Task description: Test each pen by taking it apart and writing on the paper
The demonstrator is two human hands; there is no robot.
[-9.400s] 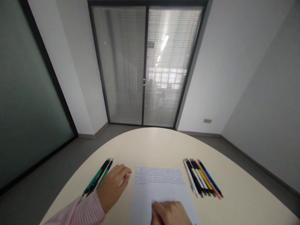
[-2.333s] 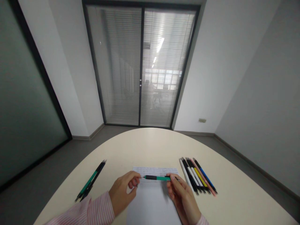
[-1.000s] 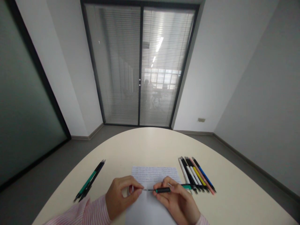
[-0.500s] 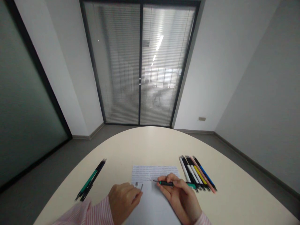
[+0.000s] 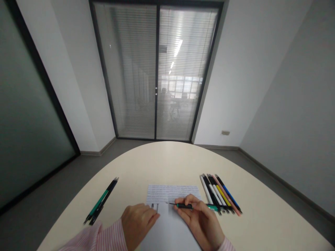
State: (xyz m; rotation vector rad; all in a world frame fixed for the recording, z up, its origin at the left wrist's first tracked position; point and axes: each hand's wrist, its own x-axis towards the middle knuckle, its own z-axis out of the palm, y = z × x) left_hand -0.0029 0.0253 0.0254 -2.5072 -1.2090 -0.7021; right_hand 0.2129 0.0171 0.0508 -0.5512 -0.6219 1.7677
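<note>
My right hand pinches a green and black pen lying nearly level, its thin refill-like tip pointing left over the paper. The sheet of paper has rows of writing across its upper part. On the sheet's left side rests my left hand, fingers curled together. By its fingertips are a small dark piece and a thin grey piece; whether the fingers grip either one is too small to tell.
Two pens, one green and black, one dark, lie on the table's left. Several pens in white, black, yellow, pink and blue lie side by side at the right. The round table curves before a glass door.
The pen in my right hand has shifted slightly left and turned a little. The thin grey piece by my left hand stands more upright and a little further left.
</note>
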